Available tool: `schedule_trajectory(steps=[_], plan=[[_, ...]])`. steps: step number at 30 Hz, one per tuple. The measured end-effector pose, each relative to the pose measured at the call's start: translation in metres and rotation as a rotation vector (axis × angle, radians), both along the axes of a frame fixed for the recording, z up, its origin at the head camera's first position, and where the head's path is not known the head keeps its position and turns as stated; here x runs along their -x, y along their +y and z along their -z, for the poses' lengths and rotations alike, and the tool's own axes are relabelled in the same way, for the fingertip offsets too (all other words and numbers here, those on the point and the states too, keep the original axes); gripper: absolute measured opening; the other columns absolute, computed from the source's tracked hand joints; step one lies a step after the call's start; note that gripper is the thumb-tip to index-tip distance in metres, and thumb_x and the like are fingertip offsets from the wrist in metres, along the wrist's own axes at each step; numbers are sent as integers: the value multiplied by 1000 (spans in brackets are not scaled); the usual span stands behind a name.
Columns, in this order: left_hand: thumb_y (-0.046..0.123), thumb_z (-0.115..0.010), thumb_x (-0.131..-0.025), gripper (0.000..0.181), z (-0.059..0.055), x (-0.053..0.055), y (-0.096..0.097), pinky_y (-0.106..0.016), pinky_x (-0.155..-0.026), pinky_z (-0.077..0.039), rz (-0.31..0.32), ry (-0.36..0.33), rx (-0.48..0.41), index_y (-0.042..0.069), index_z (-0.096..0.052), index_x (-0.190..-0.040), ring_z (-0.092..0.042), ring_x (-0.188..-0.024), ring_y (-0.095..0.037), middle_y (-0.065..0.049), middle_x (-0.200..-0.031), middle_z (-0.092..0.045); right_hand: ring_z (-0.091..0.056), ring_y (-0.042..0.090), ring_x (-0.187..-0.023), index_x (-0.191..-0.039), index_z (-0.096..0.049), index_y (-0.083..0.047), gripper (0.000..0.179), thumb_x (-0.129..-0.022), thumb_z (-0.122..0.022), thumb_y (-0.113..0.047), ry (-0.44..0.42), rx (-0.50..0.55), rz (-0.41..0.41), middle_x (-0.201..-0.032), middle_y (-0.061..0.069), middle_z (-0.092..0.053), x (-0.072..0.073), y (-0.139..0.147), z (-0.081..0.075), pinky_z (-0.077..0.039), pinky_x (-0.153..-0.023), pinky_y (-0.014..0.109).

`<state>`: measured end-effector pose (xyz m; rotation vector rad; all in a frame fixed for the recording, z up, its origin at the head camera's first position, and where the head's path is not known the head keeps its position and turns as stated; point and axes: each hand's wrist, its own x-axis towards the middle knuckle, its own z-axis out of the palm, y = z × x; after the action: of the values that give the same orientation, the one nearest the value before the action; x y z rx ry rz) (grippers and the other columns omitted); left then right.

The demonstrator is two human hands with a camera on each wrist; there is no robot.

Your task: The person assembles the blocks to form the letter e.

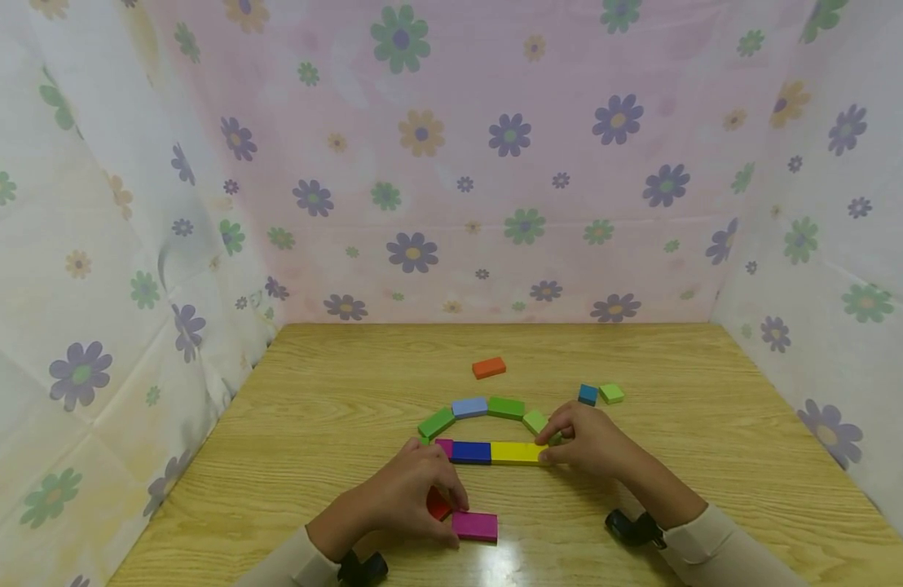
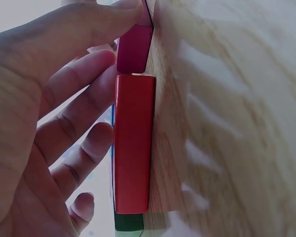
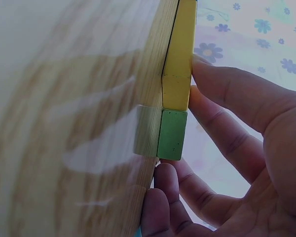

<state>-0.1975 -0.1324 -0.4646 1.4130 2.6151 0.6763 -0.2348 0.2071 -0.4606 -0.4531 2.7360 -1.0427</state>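
Observation:
Near the front of the table, my left hand (image 1: 415, 493) pinches the left end of a magenta block (image 1: 477, 527) between thumb and fingers. A red block (image 2: 133, 143) lies beside it, partly hidden under that hand in the head view. My right hand (image 1: 591, 440) holds the right end of a flat yellow block (image 1: 516, 453) with thumb and index finger. This block continues a straight row with a dark blue block (image 1: 471, 453) and another magenta block (image 1: 444, 447). Beyond the row curves an arch of green blocks (image 1: 506, 408) and a light blue block (image 1: 469, 408); the right hand covers its right end.
An orange block (image 1: 489, 368) lies behind the arch. To the right rear sit a small blue block (image 1: 588, 395) and a light green block (image 1: 611, 393). Flowered cloth (image 1: 495, 220) surrounds the wooden table (image 1: 334, 383) at the back and both sides.

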Motion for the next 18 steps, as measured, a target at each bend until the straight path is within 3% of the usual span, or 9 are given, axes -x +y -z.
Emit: schedule_trajectory(steps=[18], plan=[[55, -88, -76, 28, 1, 1, -1, -25, -82, -31, 22, 14, -9, 40, -76, -97, -48, -92, 9, 35, -91, -64, -59, 19, -102, -89, -82, -33, 13, -80, -90, -28, -5, 2, 7, -112, -4, -65, -2, -1, -2, -53, -86, 41]])
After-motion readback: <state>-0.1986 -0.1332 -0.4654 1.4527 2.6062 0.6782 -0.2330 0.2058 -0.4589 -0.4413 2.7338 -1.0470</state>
